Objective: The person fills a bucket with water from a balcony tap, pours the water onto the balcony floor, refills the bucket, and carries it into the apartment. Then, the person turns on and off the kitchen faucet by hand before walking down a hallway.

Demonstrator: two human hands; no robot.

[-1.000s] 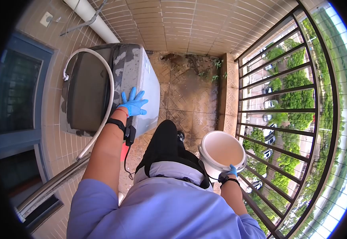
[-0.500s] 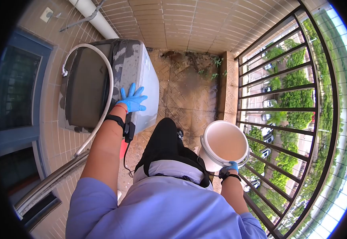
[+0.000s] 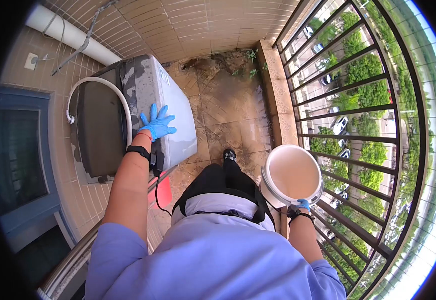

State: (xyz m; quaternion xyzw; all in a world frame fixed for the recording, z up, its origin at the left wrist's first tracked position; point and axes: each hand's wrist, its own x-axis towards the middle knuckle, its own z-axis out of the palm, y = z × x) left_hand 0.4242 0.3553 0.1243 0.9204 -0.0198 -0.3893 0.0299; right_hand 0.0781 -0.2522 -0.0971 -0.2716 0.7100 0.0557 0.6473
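Note:
My left hand (image 3: 157, 123), in a blue glove, lies with fingers spread on the top edge of a worn grey washing machine (image 3: 175, 117). A pale hose (image 3: 126, 102) curves over the machine's dark lid, left of that hand. At my right side, my gloved right hand (image 3: 303, 204) is closed at the near rim of a white bucket (image 3: 294, 172). The bucket is tipped slightly, so its pale inside shows; part of the hand is hidden by its wrist strap.
A stained tiled floor (image 3: 223, 107) runs ahead between the machine and a low ledge (image 3: 279, 95). Metal railing (image 3: 348, 137) lines the right side. A red object (image 3: 163, 191) stands below the machine's near corner. A blue-framed door (image 3: 23, 145) is at left, a white pipe (image 3: 73, 35) above.
The view has shifted as I step forward, one shoe now showing ahead. My left hand stays on the washing machine; the bucket remains in my right hand.

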